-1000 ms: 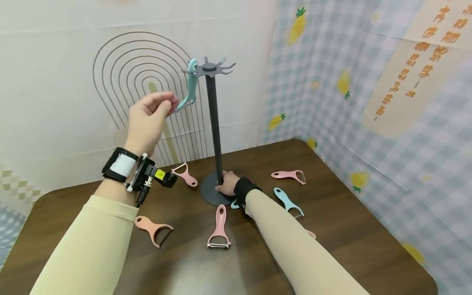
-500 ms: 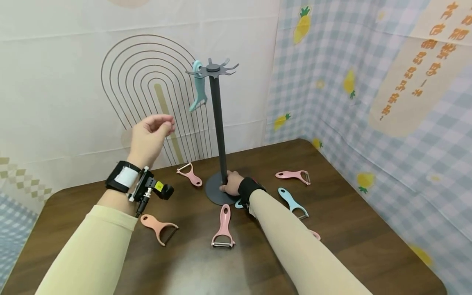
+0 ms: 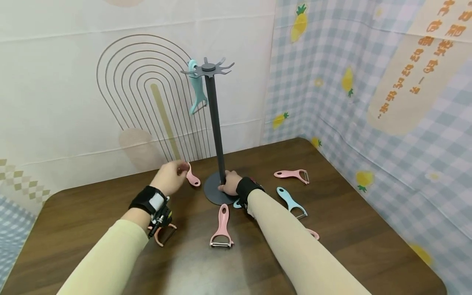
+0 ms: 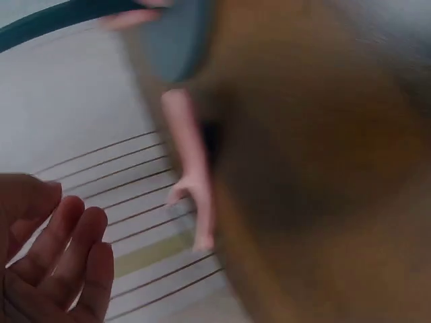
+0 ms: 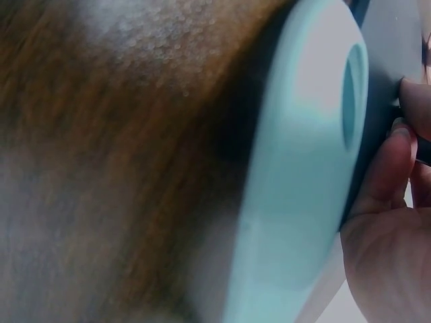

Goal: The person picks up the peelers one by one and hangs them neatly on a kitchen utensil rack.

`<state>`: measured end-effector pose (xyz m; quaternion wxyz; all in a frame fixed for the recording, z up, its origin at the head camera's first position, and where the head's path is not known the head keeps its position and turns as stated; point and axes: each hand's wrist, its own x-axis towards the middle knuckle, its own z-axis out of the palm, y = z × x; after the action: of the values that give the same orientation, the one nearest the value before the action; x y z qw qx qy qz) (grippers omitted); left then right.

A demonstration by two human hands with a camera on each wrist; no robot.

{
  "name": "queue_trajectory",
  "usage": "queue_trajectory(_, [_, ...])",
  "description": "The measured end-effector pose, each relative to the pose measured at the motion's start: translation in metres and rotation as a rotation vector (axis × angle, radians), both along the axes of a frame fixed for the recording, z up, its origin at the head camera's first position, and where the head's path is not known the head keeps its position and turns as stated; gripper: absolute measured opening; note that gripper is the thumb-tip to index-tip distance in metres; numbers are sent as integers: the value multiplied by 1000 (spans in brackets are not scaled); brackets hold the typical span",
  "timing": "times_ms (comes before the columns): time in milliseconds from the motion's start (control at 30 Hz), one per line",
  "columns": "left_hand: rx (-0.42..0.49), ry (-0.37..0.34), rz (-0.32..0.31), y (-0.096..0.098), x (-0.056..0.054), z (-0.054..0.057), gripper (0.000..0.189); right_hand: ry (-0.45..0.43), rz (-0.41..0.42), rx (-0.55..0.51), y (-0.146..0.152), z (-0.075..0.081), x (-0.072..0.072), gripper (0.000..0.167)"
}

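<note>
My left hand [image 3: 169,178] is low over the table beside the far-left pink peeler [image 3: 193,177], overlapping its blade end in the head view. In the left wrist view the fingers [image 4: 97,269] are loosely bent with nothing between them, and the pink peeler [image 4: 192,158] lies a little apart. My right hand [image 3: 231,183] grips the foot of a dark grey stand's pole [image 3: 214,119], just over the round base [image 3: 211,189]. One turquoise peeler [image 3: 198,88] hangs from the rack's left side. Another blue peeler [image 5: 296,182] lies under my right wrist, mostly hidden in the head view.
A pink peeler [image 3: 223,221] lies in front of the stand. Half hidden behind my left wrist is an orange peeler [image 3: 158,237]. To the right are a pink peeler [image 3: 291,174], a blue peeler [image 3: 289,200] and part of another pink one [image 3: 313,234]. Fabric-covered walls border the table.
My left hand has come down from beside the hanging turquoise peeler to the pink peeler at the table's back. My right hand keeps its grip on the pole.
</note>
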<state>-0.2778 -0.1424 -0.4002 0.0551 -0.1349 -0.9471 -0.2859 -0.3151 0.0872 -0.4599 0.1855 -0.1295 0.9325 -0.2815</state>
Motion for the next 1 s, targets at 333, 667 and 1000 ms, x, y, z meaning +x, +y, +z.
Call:
queue_trajectory(333, [-466, 39, -69, 14, 2, -45, 45, 6, 5, 23, -13, -4, 1, 22])
queue_trajectory(667, [-464, -71, -68, 18, 1, -55, 23, -7, 11, 8, -13, -2, 2, 29])
queue_trajectory(1000, [-558, -114, -96, 30, -3, -44, 13, -11, 2, 20, -4, 4, 6, 36])
